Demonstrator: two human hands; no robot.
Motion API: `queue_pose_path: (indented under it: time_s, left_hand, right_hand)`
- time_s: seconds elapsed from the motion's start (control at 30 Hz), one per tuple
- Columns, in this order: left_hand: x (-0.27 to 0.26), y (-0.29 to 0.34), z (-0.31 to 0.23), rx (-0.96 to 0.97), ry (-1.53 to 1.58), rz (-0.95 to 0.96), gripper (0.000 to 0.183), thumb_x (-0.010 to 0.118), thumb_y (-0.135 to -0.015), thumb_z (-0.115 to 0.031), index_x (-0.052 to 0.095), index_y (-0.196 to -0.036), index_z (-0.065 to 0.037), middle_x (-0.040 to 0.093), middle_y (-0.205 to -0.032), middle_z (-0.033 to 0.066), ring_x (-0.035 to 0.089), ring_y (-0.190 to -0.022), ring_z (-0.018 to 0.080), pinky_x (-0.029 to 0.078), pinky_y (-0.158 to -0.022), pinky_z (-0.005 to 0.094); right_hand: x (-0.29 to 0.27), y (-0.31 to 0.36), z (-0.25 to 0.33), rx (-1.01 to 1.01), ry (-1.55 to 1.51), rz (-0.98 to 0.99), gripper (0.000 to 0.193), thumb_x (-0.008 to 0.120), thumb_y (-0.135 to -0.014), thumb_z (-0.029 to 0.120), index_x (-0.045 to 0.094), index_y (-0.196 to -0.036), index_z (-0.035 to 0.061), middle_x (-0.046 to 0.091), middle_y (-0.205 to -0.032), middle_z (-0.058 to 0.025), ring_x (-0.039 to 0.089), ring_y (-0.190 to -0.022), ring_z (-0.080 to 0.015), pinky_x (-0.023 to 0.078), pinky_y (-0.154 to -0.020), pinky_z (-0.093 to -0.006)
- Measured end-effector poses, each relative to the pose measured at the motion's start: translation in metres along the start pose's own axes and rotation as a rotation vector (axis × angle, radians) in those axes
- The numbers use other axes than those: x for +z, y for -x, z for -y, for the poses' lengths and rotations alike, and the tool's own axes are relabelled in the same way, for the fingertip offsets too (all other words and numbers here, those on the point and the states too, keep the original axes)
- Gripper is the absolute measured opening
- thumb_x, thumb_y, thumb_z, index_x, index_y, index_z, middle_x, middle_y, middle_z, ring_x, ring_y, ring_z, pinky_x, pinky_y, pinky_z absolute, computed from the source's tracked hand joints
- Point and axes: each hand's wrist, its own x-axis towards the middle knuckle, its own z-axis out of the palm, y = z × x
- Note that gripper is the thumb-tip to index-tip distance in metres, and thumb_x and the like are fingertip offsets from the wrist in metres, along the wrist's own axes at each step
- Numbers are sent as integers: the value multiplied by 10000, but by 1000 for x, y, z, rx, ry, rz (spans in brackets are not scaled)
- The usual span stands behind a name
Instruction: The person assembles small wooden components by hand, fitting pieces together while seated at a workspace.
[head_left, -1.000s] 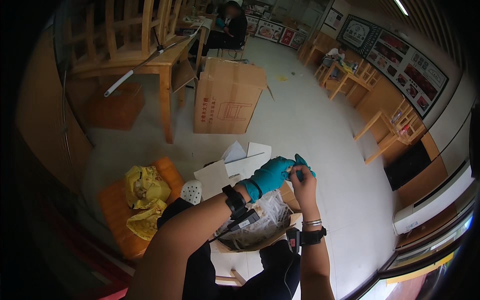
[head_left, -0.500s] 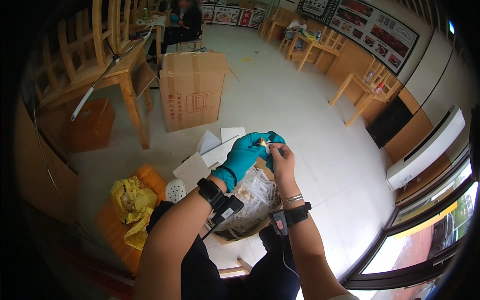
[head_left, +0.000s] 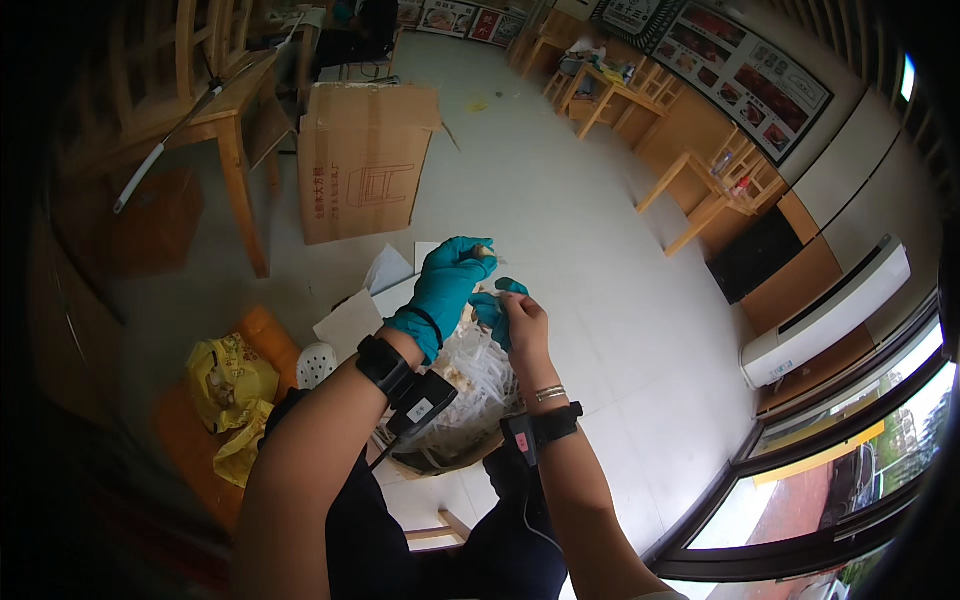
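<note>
My left hand, in a teal glove, is closed around a small pale yellowish piece that shows at its fingertips. To its right and a little lower, my right hand is bare at the back and wrist, with its fingers bent together. Teal glove-like material lies at those fingers; whether it is worn or held I cannot tell. Anything else between them is hidden. Below both hands stands an open box of whitish, translucent strips with some yellowish bits among them.
A large cardboard carton stands ahead, left of centre. Yellow plastic bags lie on an orange surface at the left, near a white perforated shoe. Wooden tables line the right wall; a white air conditioner stands at the right.
My hands, close together before, are now apart: the left is up with the pale piece, the right lower to its right. The whole view has shifted slightly.
</note>
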Motion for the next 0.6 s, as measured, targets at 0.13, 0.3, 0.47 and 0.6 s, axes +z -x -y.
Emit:
queue_pose_path:
  time_s: [0.13,0.3,0.47,0.6]
  left_hand:
    - [-5,1,-10,-119,-133,46,124,656,-801,-44,616,-918,-35,627,-873,30,593,-789,123,504,-715,262]
    - [-9,-2,-13,-38,-315,74,100,678,-792,-62,622,-863,-21,623,-788,37,588,-707,115,505,-614,247]
    - [-20,-5,-7,29,-574,171,121,677,-795,-83,647,-883,-6,647,-782,45,595,-720,124,497,-659,269]
    - [-16,2,-9,31,-654,206,171,684,-790,-149,652,-859,4,654,-781,64,592,-713,134,482,-657,286]
  right_hand:
    - [-5,-6,-7,-115,518,-69,181,659,-829,181,629,-847,3,615,-745,-25,532,-601,-69,455,-549,-213]
    - [11,-7,-11,-376,627,-4,190,648,-832,177,664,-841,-12,665,-715,-92,611,-609,-128,510,-625,-276]
    - [12,-2,4,-51,90,119,329,592,-896,314,634,-1019,11,627,-824,-23,560,-737,-74,483,-651,-233]
    - [15,11,17,-144,241,150,345,668,-843,322,649,-1016,24,623,-827,3,522,-718,-57,440,-640,-198]
